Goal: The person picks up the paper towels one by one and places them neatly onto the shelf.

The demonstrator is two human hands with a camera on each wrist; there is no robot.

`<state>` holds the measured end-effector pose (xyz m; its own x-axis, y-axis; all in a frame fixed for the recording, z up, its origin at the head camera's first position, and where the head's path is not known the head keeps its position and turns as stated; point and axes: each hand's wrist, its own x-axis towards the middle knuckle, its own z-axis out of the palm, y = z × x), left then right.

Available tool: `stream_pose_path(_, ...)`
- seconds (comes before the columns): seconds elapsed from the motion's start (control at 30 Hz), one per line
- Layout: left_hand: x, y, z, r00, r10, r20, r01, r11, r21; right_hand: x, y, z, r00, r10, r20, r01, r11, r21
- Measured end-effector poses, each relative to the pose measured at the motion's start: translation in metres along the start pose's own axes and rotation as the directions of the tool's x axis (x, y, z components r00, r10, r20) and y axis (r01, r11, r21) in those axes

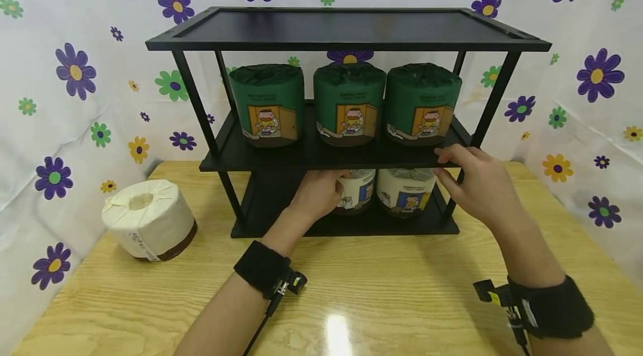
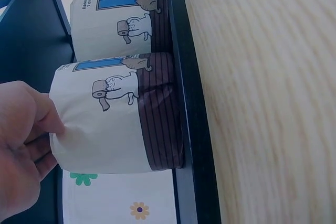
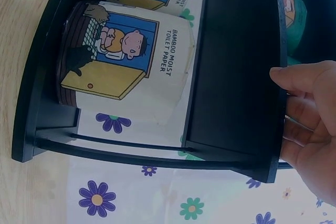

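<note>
Inside the lower tier of a black rack (image 1: 346, 228), my left hand (image 1: 318, 191) grips a white-wrapped toilet paper roll (image 2: 105, 129) near its top, the thumb against the wrapper. The roll stands upright on the lower shelf, and part of the hand is hidden under the middle shelf in the head view. Beside it stands a second white toilet paper roll (image 1: 406, 194). My right hand (image 1: 477, 183) pinches the front edge of the middle shelf (image 3: 236, 66) near its right end, beside the rack's right post.
Three green toilet paper rolls (image 1: 268, 105) stand in a row on the middle shelf. Left of the rack, another white roll (image 1: 149, 219) sits on the wooden table (image 1: 382, 289). A flowered cloth (image 1: 75, 121) hangs behind. The rack's top panel (image 1: 346, 25) overhangs the tiers.
</note>
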<state>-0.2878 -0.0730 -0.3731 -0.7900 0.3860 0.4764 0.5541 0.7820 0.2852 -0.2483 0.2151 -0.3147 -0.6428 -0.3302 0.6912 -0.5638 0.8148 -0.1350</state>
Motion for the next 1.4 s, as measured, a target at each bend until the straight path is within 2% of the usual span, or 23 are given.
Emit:
stream_pose_path(0.23, 0.001, 0.002, -0.002, 0.998, -0.032, 0.053, 0.031, 0.999, 0.02, -0.001, 0.001, 0.0, 1.0, 0.0, -0.001, 0.0, 1.0, -0.005)
stream_pose_path(0.57, 0.002, 0.0, -0.003, 0.998, -0.032, 0.049, 0.031, 0.999, 0.027, 0.001, 0.0, 0.0, 1.0, 0.016, 0.01, -0.015, 1.0, -0.008)
stream_pose_path(0.67, 0.003, 0.001, -0.004, 0.997, -0.042, 0.065, 0.04, 0.999, 0.025, 0.002, 0.0, 0.0, 1.0, 0.01, 0.005, -0.01, 1.0, -0.007)
stream_pose_path(0.73, 0.003, 0.002, -0.006, 0.996, -0.035, 0.084, 0.032, 0.999, 0.043, 0.002, 0.0, -0.001, 1.0, 0.006, 0.002, -0.006, 1.0, -0.009)
stream_pose_path(0.87, 0.001, 0.008, -0.013, 0.99, 0.033, 0.14, -0.045, 0.996, 0.083, 0.0, 0.0, 0.0, 1.0, 0.003, 0.006, -0.003, 1.0, -0.015)
stream_pose_path(0.97, -0.005, 0.016, -0.023, 0.972, 0.075, 0.223, -0.095, 0.992, 0.08, -0.001, -0.001, 0.002, 1.0, 0.004, 0.008, -0.004, 1.0, -0.013)
stream_pose_path(1.1, -0.014, 0.025, -0.046, 0.945, 0.093, 0.315, -0.118, 0.991, 0.06, -0.001, -0.002, 0.003, 1.0, 0.0, 0.004, 0.0, 1.0, -0.001)
stream_pose_path(1.2, -0.021, 0.029, -0.065, 0.941, 0.104, 0.323, -0.124, 0.991, 0.044, -0.001, -0.003, 0.001, 1.0, 0.005, 0.003, -0.005, 1.0, 0.0)
stream_pose_path(1.4, -0.041, 0.032, -0.098, 0.946, 0.094, 0.309, -0.119, 0.991, 0.061, 0.0, -0.003, 0.0, 1.0, 0.022, 0.022, -0.021, 1.0, -0.007)
